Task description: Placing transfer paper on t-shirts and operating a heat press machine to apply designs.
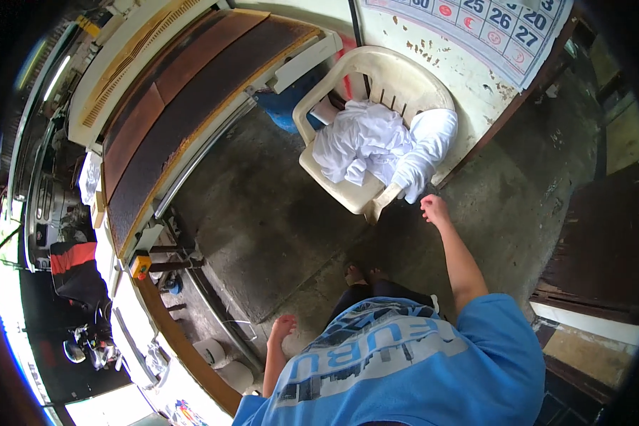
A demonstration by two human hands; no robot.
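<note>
A pale plastic armchair (pixel 370 62) stands ahead of me against the wall. White cloth (pixel 358 138) is heaped on its seat, and more white cloth (pixel 430 138) drapes over its right arm. My right hand (pixel 434 209) hangs just in front of the draped cloth, apart from it, fingers loosely curled and not pressed together, with nothing visible in them. Low at my left side is my left hand (pixel 283 326), its fingers loosely bent and nothing visible in them. It touches nothing that I can see.
A long machine with a dark padded bed (pixel 213 74) runs along the left, a yellow box with a red button (pixel 140 267) at its corner. Behind the chair sits a blue container (pixel 280 110). A large calendar (pixel 486 28) hangs on the wall. Dark wooden furniture (pixel 596 241) stands right.
</note>
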